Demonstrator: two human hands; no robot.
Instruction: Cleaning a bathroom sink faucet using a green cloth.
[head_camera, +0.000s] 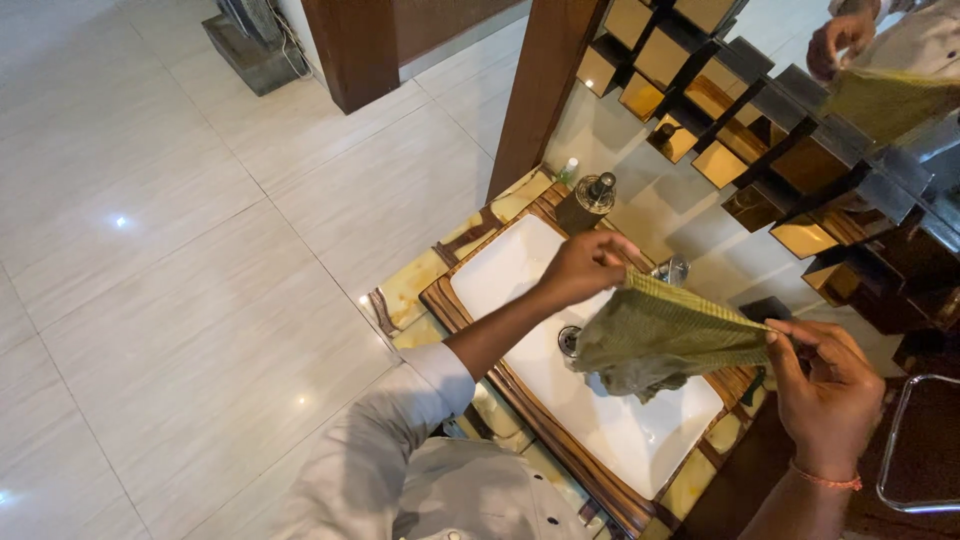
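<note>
Floor: pale glossy tiles, filling the left half of the frame.

Mirror wall: upper right, set with gold and dark square panels; a reflected hand and cloth show at the top right corner.

Worktop: marbled yellow-green stone with a dark wood surround, running diagonally from centre to lower right.

Basin: white, rectangular, sunk in the worktop; drain partly visible under the cloth, chrome tap at its far rim.

Cloth: olive-green ribbed cleaning cloth, stretched in the air over the middle of the basin, its lower part hanging in loose folds. Long axis runs from centre frame down to the right, between the two hands.

Left hand: centre frame, its grip pinched shut on the upper-left corner of the cloth; cloth lies down and right from it.

Right hand: lower right, grip pinched shut on the opposite corner; cloth lies to its left. Both hands equally engaged.

Soap dispenser: dark, metal-topped, on the worktop beyond the basin.
</note>
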